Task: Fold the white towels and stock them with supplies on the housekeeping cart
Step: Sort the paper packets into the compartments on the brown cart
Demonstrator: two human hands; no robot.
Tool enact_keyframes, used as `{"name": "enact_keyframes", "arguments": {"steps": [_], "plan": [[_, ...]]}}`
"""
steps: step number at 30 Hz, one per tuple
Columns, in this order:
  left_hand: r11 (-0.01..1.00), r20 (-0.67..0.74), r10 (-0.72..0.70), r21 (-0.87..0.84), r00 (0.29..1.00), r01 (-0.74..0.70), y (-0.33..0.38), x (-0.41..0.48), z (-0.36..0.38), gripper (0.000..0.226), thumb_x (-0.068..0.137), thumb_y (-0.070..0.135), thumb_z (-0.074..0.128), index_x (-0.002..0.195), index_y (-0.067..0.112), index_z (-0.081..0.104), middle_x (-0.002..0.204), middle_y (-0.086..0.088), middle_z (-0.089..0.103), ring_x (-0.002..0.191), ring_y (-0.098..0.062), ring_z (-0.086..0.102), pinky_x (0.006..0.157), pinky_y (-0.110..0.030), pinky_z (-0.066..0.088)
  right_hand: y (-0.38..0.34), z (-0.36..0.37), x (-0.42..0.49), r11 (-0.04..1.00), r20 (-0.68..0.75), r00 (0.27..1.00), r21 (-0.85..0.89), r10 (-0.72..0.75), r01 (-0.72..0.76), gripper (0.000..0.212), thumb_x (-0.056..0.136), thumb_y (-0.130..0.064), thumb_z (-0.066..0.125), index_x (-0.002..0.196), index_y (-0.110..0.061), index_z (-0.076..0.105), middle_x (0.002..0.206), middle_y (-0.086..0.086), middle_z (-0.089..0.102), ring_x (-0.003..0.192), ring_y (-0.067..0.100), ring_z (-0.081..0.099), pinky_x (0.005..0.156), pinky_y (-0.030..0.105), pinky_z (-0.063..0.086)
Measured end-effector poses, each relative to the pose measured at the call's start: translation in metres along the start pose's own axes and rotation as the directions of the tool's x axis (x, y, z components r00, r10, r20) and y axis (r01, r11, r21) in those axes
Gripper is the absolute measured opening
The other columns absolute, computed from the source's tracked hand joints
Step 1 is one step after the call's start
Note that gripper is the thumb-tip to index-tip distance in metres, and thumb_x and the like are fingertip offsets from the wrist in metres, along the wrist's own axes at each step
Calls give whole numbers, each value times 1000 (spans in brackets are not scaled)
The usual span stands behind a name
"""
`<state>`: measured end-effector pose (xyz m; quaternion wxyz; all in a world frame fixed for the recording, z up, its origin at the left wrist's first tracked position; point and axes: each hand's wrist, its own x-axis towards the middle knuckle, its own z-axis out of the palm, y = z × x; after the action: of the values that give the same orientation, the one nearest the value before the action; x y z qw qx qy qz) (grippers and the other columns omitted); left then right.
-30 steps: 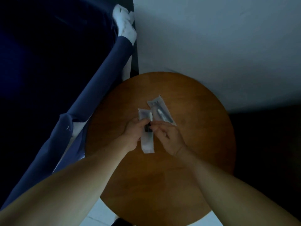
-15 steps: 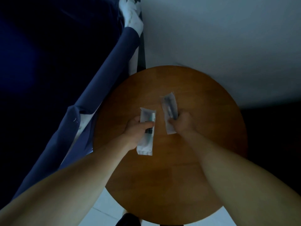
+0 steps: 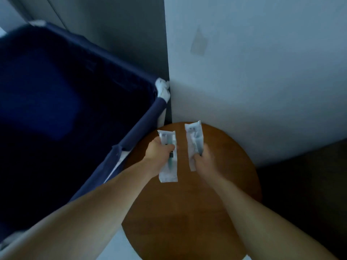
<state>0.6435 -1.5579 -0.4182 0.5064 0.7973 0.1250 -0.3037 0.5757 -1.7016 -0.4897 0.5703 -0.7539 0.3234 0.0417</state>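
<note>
Each of my hands holds a clear plastic supply packet above a round wooden table (image 3: 187, 212). My left hand (image 3: 158, 152) grips the left packet (image 3: 168, 166) around its middle; a dark slim item shows inside it. My right hand (image 3: 204, 158) grips the right packet (image 3: 194, 139) by its lower half, upper end pointing away from me. The dark blue fabric bag of the housekeeping cart (image 3: 56, 113) stands open to the left, its rim beside the table. No towels are in view.
A pale wall (image 3: 253, 72) rises right behind the table, with a dark panel (image 3: 131, 34) to its left. White padding (image 3: 163, 89) wraps the cart's near corner post. Dark floor (image 3: 304, 184) lies to the right of the table.
Both packets have come up off the table, one in each hand, and moved apart. My view has tilted up, showing more of the cart bag and the wall.
</note>
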Motion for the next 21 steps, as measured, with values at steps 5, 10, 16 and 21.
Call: {"name": "enact_keyframes", "arguments": {"steps": [5, 10, 16, 21], "plan": [[985, -40, 171, 3, 985, -171, 53, -43, -11, 29, 94, 15, 62, 123, 8, 60, 98, -5, 68, 91, -20, 66, 85, -40, 57, -68, -34, -36, 902, -72, 991, 426, 116, -74, 33, 103, -44, 46, 108, -16, 64, 98, 0, 64, 89, 15, 64, 84, 26, 55], [938, 34, 344, 18, 938, -345, 95, -97, -15, 22, 93, 16, 62, 114, 12, 61, 102, -10, 67, 93, -25, 66, 87, -47, 56, -114, -74, -93, 914, -177, 984, 402, 20, 54, 40, 105, -33, 45, 109, 1, 66, 102, 20, 68, 95, 34, 66, 86, 46, 53], [873, 149, 482, 1, 864, -487, 109, -163, -29, 27, 92, 20, 62, 119, 15, 59, 107, -9, 65, 99, -26, 63, 90, -48, 54, -137, -104, -181, 844, -246, 969, 517, -13, 142, 25, 97, -15, 63, 111, 6, 64, 98, 21, 66, 89, 34, 64, 87, 50, 54], [837, 249, 543, -85, 802, -540, 107, -211, -28, 13, 94, 16, 62, 106, 15, 64, 99, -4, 74, 92, -23, 69, 83, -41, 56, -133, -128, -252, 837, -355, 935, 507, -17, 207, 16, 92, -12, 67, 107, -9, 61, 104, 12, 71, 87, 23, 75, 77, 41, 61]]}}
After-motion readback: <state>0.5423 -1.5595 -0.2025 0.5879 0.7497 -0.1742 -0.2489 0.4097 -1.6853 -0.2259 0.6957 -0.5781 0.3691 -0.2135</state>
